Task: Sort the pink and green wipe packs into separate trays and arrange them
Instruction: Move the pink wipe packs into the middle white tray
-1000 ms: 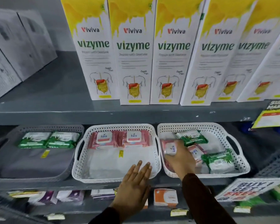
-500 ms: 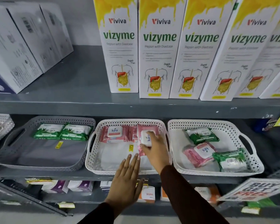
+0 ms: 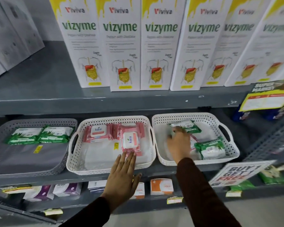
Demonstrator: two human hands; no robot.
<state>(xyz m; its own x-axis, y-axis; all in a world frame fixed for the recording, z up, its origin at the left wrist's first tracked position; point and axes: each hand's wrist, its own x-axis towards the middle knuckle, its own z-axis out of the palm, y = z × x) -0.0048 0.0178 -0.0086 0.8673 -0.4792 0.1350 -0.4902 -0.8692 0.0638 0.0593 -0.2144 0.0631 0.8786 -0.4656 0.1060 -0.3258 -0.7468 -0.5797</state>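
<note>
Three trays stand side by side on the middle shelf. The grey tray (image 3: 61,166) on the left holds two green wipe packs (image 3: 25,135). In the middle white tray (image 3: 75,161), pink packs (image 3: 97,132) lie along the back and one more pink pack (image 3: 129,140) lies lengthwise at the right. My left hand (image 3: 123,176) rests flat over this tray's front rim, its fingertips touching that pack. The right white tray (image 3: 233,149) holds a green pack at the back (image 3: 188,126), another at the front (image 3: 210,147) and a partly hidden pink pack (image 3: 193,141). My right hand (image 3: 179,143) is inside it, fingers spread, reaching the back green pack.
Tall white Vizyme boxes (image 3: 121,46) line the shelf above, whose grey edge (image 3: 88,105) overhangs the trays. A "Buy 1 Get 1 Free" sign (image 3: 236,172) and a yellow promo card (image 3: 269,97) hang at the right. Small boxes (image 3: 161,186) stand on the shelf below.
My right hand carried a pink pack from the right tray into the middle tray, let it go there, and moved back into the right tray. My left hand stayed at the middle tray's front.
</note>
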